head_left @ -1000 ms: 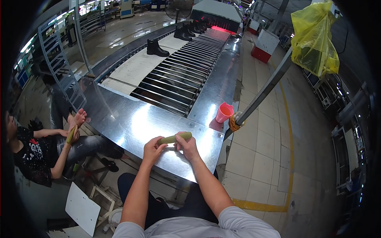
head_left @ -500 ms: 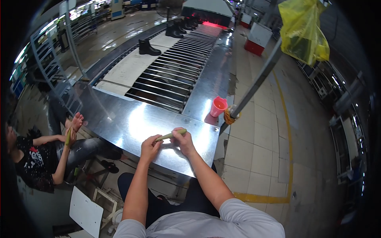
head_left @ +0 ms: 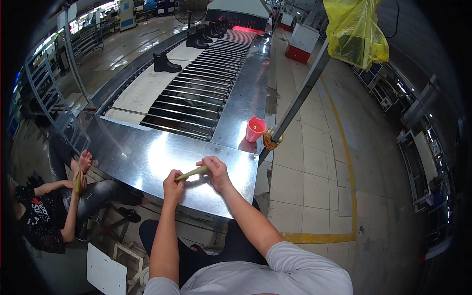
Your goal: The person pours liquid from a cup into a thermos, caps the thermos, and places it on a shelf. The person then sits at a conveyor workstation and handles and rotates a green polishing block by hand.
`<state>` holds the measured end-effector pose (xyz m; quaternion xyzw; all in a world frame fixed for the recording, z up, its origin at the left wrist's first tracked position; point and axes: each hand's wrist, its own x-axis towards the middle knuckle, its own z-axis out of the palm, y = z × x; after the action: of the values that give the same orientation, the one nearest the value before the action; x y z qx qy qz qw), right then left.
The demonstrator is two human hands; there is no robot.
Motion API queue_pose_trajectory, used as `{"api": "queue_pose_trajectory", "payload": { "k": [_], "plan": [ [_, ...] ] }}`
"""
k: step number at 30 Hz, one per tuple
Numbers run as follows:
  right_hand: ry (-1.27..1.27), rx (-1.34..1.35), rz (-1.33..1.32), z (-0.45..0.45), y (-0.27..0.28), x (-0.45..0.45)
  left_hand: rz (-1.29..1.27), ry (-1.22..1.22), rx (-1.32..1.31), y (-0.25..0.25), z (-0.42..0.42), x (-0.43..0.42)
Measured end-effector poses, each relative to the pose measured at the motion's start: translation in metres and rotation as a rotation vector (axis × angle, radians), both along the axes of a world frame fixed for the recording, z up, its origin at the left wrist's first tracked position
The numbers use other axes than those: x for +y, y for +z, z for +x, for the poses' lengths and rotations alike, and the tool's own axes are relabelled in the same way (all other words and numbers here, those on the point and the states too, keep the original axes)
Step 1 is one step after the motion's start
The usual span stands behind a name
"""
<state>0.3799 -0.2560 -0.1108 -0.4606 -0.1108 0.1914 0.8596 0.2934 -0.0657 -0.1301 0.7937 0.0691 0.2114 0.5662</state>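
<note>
A long green object (head_left: 192,173) is held between my two hands over the shiny metal table (head_left: 132,152). My left hand (head_left: 173,186) is closed round its lower left end. At its upper right end is my right hand (head_left: 215,172), with the thumb side against it and the fingers raised and partly spread. What the green thing is I cannot tell. A pink cup (head_left: 255,130) stands on the metal surface beyond my right hand.
Black boots (head_left: 165,64) stand on the conveyor's white panels (head_left: 137,93) beside metal rollers. At left sits a co-worker (head_left: 42,216) holding another green object (head_left: 77,183). A yellow bag (head_left: 356,37) hangs from a slanted post (head_left: 301,93). A white stool (head_left: 106,270) is lower left.
The view has shifted, moving the scene leftward. The green object has tilted, with its right end higher. The fingers of my right hand have lifted and opened somewhat.
</note>
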Motion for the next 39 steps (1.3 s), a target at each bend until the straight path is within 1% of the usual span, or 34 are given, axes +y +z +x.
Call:
{"api": "queue_pose_trajectory", "payload": {
  "k": [1, 2, 3, 5, 6, 9, 10, 13, 14, 15, 17, 18, 21, 22, 24, 25, 26, 29, 30, 33, 34, 37, 39],
  "plan": [
    [-0.009, 0.013, 0.023, -0.001, 0.003, 0.001, -0.001, -0.007, -0.001, -0.001, 0.000, 0.001],
    [-0.037, -0.006, -0.034, -0.001, 0.003, 0.004, -0.003, -0.013, -0.001, -0.002, 0.000, 0.003],
    [-0.052, -0.090, -0.157, -0.005, 0.004, 0.006, -0.005, -0.019, 0.002, -0.002, -0.002, 0.004],
    [-0.077, -0.269, -0.407, -0.010, 0.007, 0.011, -0.068, 0.044, -0.069, 0.000, 0.000, 0.004],
    [-0.151, -0.348, -0.485, -0.012, 0.003, 0.018, -0.098, 0.073, -0.103, 0.000, 0.000, 0.004],
    [-0.134, -0.462, -0.684, -0.014, 0.000, 0.017, -0.198, 0.103, -0.077, 0.004, 0.001, 0.003],
    [-0.146, -0.594, -0.756, -0.015, 0.001, 0.014, -0.163, 0.094, -0.078, 0.003, 0.001, 0.005],
    [-0.265, -1.062, -0.811, -0.022, -0.005, 0.018, -0.151, 0.211, -0.106, 0.005, 0.002, 0.002],
    [-0.252, -1.096, -0.826, -0.022, -0.008, 0.019, -0.078, 0.189, -0.126, 0.006, 0.001, 0.000],
    [-0.271, -1.112, -0.868, -0.024, -0.005, 0.021, -0.012, 0.139, -0.064, 0.013, -0.001, -0.003],
    [-0.322, -1.131, -0.955, -0.027, -0.001, 0.023, 0.517, 0.101, -0.264, 0.015, 0.001, -0.008],
    [-0.360, -1.142, -0.966, -0.028, -0.001, 0.023, 0.520, 0.031, -0.189, 0.018, -0.001, -0.009],
    [-0.326, -1.213, -0.931, -0.029, -0.003, 0.021, 0.442, 0.055, -0.131, 0.001, 0.004, -0.001],
    [-0.274, -1.204, -0.909, -0.029, -0.004, 0.019, 0.471, 0.127, -0.175, -0.005, 0.004, -0.001],
    [-0.158, -1.257, -0.897, -0.034, 0.003, 0.015, 0.304, 0.159, -0.178, -0.016, 0.010, 0.002],
    [-0.096, -1.285, -0.884, -0.039, 0.011, 0.014, 0.222, 0.181, -0.179, -0.013, 0.011, 0.002],
    [0.104, -1.310, -0.999, -0.041, 0.020, 0.012, 0.059, 0.201, -0.181, -0.011, 0.011, 0.000],
    [-0.033, -1.475, -0.793, -0.039, 0.012, 0.017, 0.163, 0.183, -0.132, -0.010, 0.012, 0.001],
    [-0.085, -1.481, -0.824, -0.040, 0.015, 0.017, 0.295, 0.173, -0.079, -0.001, 0.008, 0.001],
    [-0.081, -1.365, -0.848, -0.041, 0.024, 0.014, 0.330, 0.199, -0.137, -0.007, 0.008, 0.000],
    [-0.150, -1.324, -0.854, -0.041, 0.021, 0.015, 0.278, 0.187, -0.063, -0.010, 0.009, 0.002],
    [-0.198, -1.336, -0.792, -0.039, 0.019, 0.015, 0.363, 0.172, -0.083, -0.016, 0.012, 0.006],
    [-0.114, -1.335, -0.811, -0.036, 0.017, 0.013, 0.493, 0.206, -0.124, -0.016, 0.013, 0.005]
  ]
}}
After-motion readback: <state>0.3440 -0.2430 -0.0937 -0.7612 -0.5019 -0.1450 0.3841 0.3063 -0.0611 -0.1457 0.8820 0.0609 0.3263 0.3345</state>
